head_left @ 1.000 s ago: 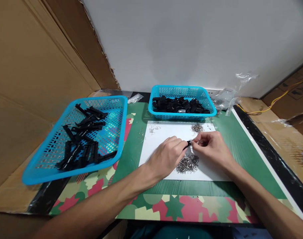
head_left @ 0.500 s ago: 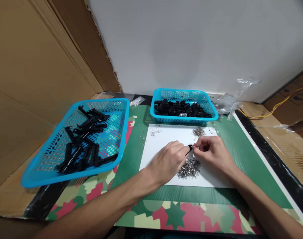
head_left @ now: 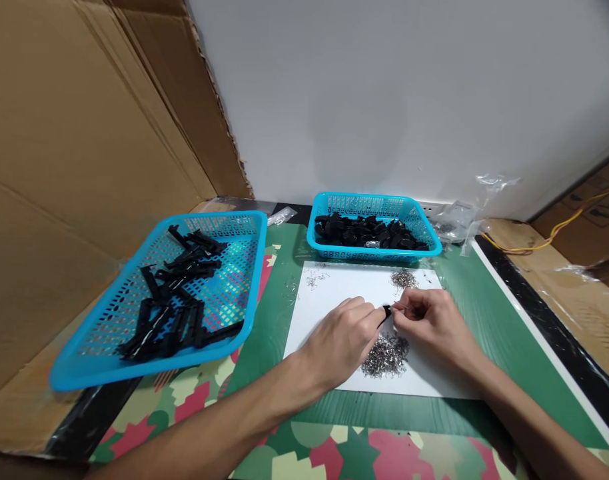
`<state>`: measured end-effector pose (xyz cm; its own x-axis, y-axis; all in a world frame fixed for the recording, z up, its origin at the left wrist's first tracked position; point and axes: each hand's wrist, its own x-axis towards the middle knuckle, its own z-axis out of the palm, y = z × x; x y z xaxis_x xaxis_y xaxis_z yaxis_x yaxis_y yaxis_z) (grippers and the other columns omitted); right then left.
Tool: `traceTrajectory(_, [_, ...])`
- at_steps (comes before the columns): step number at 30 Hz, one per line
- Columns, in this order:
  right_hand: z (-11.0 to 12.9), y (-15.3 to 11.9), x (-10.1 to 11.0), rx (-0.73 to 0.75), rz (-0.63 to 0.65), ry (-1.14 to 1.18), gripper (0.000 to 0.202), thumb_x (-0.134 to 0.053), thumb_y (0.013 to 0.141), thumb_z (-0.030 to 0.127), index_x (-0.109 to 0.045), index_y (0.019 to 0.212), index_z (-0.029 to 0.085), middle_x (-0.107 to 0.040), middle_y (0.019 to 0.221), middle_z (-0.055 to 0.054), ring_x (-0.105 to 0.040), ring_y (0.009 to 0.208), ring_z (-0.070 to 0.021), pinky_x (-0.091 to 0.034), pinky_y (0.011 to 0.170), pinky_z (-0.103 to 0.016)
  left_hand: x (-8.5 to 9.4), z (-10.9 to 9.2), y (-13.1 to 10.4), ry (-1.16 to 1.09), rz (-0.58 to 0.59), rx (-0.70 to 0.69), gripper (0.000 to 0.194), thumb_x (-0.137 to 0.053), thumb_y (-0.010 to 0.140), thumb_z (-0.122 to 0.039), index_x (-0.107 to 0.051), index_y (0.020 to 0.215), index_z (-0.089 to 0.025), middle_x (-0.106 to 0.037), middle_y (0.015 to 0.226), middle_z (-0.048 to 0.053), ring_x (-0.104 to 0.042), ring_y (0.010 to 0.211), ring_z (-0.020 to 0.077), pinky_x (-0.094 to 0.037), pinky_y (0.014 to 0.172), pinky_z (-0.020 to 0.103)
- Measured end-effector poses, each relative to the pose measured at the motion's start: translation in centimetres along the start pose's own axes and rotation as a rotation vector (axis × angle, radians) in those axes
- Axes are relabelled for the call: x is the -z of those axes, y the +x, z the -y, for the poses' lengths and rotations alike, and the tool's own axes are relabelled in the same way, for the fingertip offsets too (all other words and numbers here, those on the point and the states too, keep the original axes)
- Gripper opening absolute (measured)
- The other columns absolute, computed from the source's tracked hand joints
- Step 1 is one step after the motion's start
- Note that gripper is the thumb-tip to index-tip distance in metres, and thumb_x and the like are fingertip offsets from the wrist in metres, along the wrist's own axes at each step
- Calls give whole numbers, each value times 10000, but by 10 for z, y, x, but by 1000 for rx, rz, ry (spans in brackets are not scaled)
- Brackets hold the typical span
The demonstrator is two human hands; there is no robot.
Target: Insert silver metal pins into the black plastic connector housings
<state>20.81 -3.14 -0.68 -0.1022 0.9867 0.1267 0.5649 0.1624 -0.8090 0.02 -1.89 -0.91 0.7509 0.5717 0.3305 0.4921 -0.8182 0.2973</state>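
Note:
My left hand (head_left: 348,333) is closed around a small black plastic piece (head_left: 386,314), whose tip sticks out past the fingers. Thumb and forefinger of my right hand (head_left: 429,320) pinch together at that tip, touching or nearly touching it. A thin, light sliver shows at the right fingertips, too small to name. Just below the hands, a pile of small bent metal wire pieces (head_left: 385,355) lies on a white sheet (head_left: 329,300). A smaller heap of brownish wire pieces (head_left: 403,279) sits beyond my right hand.
At the left stands a blue basket (head_left: 257,287) with long black plastic parts (head_left: 184,280). Another blue basket (head_left: 374,255) at the back holds many black pieces (head_left: 359,232). A few loose wires (head_left: 313,277) lie at the sheet's far left. Clear plastic bags (head_left: 454,222) rest by the wall.
The whole scene sits slightly lower and farther right in view, as the camera has shifted. Both hands stay together at the black piece, with little visible change in their grip.

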Motion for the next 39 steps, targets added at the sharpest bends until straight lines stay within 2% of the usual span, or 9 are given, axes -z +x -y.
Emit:
traceTrajectory(4, [-1,2,1,-37,60,51,172,-570,730,222,-528,566,197,-416,525,54,-356,524,-99,-261,508,-251,1,0,-2,3,39,4,95,-573,1018,-115,-660,1033,-150,-693,911,58,-634,856,243,-516,756,380])
traceTrajectory(8, [2,5,5,-70,126,98,163,-578,745,247,-582,593,187,-483,531,37,-392,519,-104,-279,502,-245,1,1,-3,-2,29,16,97,-577,1019,-124,-660,1052,-162,-686,905,53,-634,858,240,-526,756,377])
traceTrajectory(12, [4,6,6,-66,92,63,149,-598,725,261,-625,602,181,-498,513,33,-402,501,-106,-295,498,-243,2,0,-2,13,22,14,100,-581,1011,-111,-663,1036,-163,-685,895,53,-635,848,242,-537,747,378])
traceTrajectory(17, [3,6,4,-82,35,40,137,-596,706,258,-587,586,192,-473,503,45,-393,494,-102,-297,500,-247,1,1,-2,7,34,19,114,-618,970,-77,-665,1036,-157,-688,903,53,-640,861,250,-548,756,383])
traceTrajectory(24, [2,2,7,7,68,-13,116,-578,746,221,-635,651,187,-474,533,49,-406,516,-108,-314,520,-248,0,2,-2,5,25,7,121,-587,998,-88,-674,1059,-146,-689,916,58,-629,850,249,-542,768,395])
traceTrajectory(31, [0,0,4,74,38,-78,165,-562,785,200,-583,622,186,-437,545,52,-378,535,-102,-303,538,-247,0,2,-3,-5,24,12,125,-590,993,-86,-673,1070,-139,-683,916,59,-625,856,251,-539,767,398])
traceTrajectory(39, [-3,1,6,42,112,-65,174,-543,783,191,-585,614,175,-393,561,54,-342,551,-99,-273,537,-249,1,-1,-3,7,24,1,132,-574,1009,-88,-670,1090,-127,-681,913,59,-619,845,247,-533,745,387])
